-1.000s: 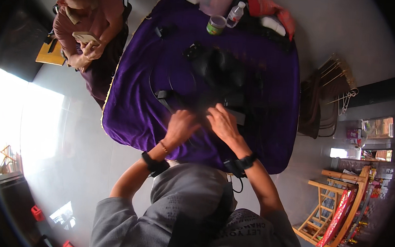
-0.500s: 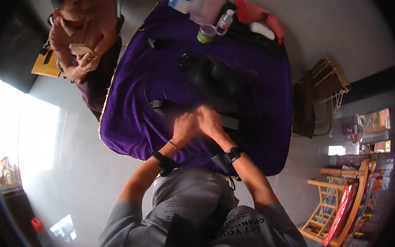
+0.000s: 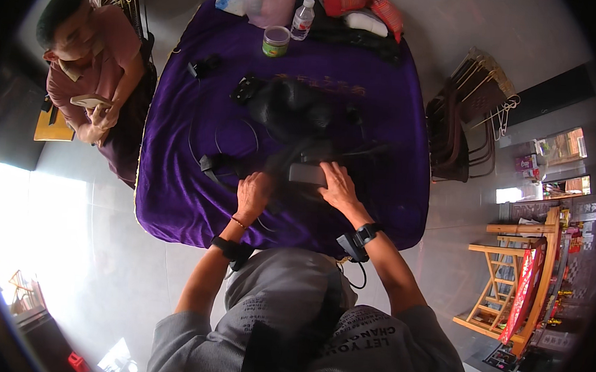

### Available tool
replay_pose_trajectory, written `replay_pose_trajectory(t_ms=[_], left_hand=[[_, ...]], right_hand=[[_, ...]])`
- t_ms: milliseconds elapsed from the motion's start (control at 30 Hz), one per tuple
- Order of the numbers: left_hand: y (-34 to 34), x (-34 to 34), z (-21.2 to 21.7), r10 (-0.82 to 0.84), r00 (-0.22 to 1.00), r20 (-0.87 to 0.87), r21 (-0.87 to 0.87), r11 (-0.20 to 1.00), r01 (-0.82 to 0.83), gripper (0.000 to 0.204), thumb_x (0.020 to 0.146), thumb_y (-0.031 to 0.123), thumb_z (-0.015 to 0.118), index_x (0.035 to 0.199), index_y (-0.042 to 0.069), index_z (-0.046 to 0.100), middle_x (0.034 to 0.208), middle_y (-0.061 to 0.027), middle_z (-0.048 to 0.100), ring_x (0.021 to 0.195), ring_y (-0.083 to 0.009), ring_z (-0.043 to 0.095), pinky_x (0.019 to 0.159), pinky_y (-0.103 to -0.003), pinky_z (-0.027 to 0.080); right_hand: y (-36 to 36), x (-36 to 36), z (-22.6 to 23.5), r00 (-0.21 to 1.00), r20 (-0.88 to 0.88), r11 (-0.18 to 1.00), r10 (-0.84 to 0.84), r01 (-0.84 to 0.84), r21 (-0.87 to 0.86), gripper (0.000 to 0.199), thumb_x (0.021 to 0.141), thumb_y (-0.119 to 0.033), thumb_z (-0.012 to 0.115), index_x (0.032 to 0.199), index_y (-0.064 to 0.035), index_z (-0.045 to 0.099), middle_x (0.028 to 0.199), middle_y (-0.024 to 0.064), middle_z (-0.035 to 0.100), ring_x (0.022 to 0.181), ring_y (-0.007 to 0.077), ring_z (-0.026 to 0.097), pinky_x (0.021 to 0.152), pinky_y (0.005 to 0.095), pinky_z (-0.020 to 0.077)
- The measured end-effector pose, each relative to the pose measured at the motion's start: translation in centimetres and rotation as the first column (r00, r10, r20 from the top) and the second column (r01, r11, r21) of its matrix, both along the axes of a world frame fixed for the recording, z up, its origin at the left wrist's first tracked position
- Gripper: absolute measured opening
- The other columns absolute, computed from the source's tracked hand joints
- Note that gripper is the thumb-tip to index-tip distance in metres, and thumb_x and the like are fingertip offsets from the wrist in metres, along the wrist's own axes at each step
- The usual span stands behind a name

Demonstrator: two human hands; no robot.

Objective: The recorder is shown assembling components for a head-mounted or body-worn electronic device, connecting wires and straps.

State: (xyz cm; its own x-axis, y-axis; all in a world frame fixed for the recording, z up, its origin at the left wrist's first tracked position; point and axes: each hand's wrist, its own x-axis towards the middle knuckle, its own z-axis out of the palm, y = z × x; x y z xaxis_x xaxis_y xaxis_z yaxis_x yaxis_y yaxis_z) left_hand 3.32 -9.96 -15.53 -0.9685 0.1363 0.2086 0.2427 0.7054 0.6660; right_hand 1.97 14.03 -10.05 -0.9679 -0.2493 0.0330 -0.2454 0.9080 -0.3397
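Single view, head-worn fisheye, looking steeply down from above the wearer's grey hood (image 3: 284, 301). It faces forward over the purple-covered table (image 3: 175, 178), which fills the upper centre at arm's reach. Forearms enter from below the table's near edge. Straight lines bow toward the dark rim. A stack of chairs (image 3: 458, 127) stands right of the table.

Seen from above: purple-draped counter (image 3: 175, 178) at frame centre, black bag (image 3: 292, 107) lying on it. Left hand (image 3: 253, 193) flat on a dark strap (image 3: 217, 164); right hand (image 3: 335, 185) resting against a small dark case (image 3: 305, 173). Green-lidded jar (image 3: 275, 41) at upper centre.
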Motion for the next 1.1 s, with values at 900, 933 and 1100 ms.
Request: replay_pose_trajectory(t_ms=[900, 933, 1100], left_hand=[[4.0, 0.3, 9.2, -0.331, 0.848, 0.415, 0.704, 0.706, -0.069, 0.035, 0.093, 0.029, 0.054, 0.101, -0.003, 0.064, 0.087, -0.0057, 0.064, 0.085, -0.0118, 0.059, 0.079, -0.026, 0.047], [4.4, 0.5, 10.1, -0.396, 0.849, 0.349, 0.793, 0.607, -0.043, 0.039, 0.095, 0.033, 0.051, 0.105, -0.003, 0.063, 0.091, -0.0038, 0.063, 0.091, -0.0109, 0.057, 0.083, -0.026, 0.045], [4.9, 0.5, 8.9, -0.34, 0.877, 0.34, 0.83, 0.547, -0.11, 0.031, 0.094, 0.027, 0.054, 0.104, -0.001, 0.064, 0.086, -0.0002, 0.062, 0.085, -0.0088, 0.057, 0.079, -0.024, 0.046]], right_hand=[[2.9, 4.9, 4.6, 0.87, 0.473, 0.594, -0.139, 0.456, -0.663, 0.056, 0.054, -0.026, 0.083, 0.097, 0.0, 0.059, 0.089, 0.0122, 0.063, 0.082, 0.0239, 0.062, 0.074, 0.0337, 0.0487], [2.8, 5.2, 3.9, 0.88, 0.45, 0.614, -0.152, 0.441, -0.655, 0.055, 0.055, -0.027, 0.082, 0.096, 0.0002, 0.059, 0.088, 0.0122, 0.063, 0.082, 0.0235, 0.062, 0.074, 0.0334, 0.0486], [1.2, 5.6, 5.2, 0.902, 0.394, 0.698, -0.178, 0.398, -0.596, 0.054, 0.056, -0.029, 0.081, 0.096, 0.0005, 0.059, 0.088, 0.0137, 0.063, 0.081, 0.0255, 0.062, 0.075, 0.0345, 0.0488]])
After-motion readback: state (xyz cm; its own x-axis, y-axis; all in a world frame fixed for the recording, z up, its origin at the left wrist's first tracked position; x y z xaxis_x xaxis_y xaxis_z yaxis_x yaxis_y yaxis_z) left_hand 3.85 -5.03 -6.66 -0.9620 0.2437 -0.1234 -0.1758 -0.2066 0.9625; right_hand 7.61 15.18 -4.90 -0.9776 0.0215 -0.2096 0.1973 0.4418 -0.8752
